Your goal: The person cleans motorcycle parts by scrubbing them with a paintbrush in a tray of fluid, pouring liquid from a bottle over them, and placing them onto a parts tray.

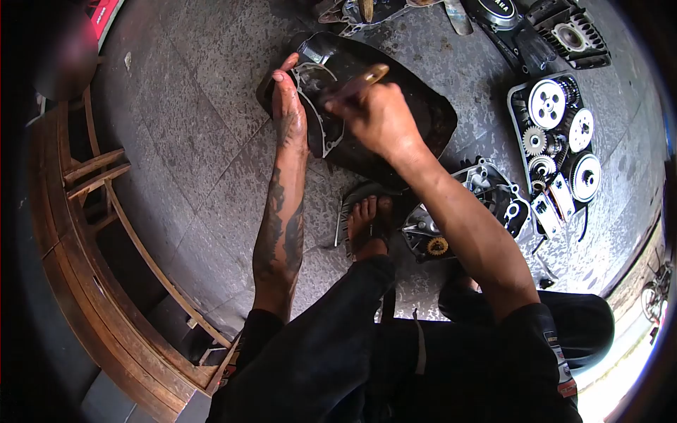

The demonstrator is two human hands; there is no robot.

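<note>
My left hand [289, 106] grips the left edge of a metal engine cover [330, 135], which is tilted up on its side in a black pan [427, 106]. In my right hand [384, 118] is a brush [368, 76] with a wooden handle, held over the inner side of the cover. Motion blurs this hand's fingertips and the brush's working end. Dark grime coats my left hand and forearm. Just below the pan, near my bare foot [367, 220], an engine casing [486, 185] lies on the floor, partly hidden by my right forearm.
At right, a metal tray [518, 134] holds several gears and engine parts. A finned cylinder [572, 35] and a round Yamaha cover [498, 13] lie at the top right. More metal parts [352, 15] sit beyond the pan. A wooden bench frame [77, 261] curves along the left.
</note>
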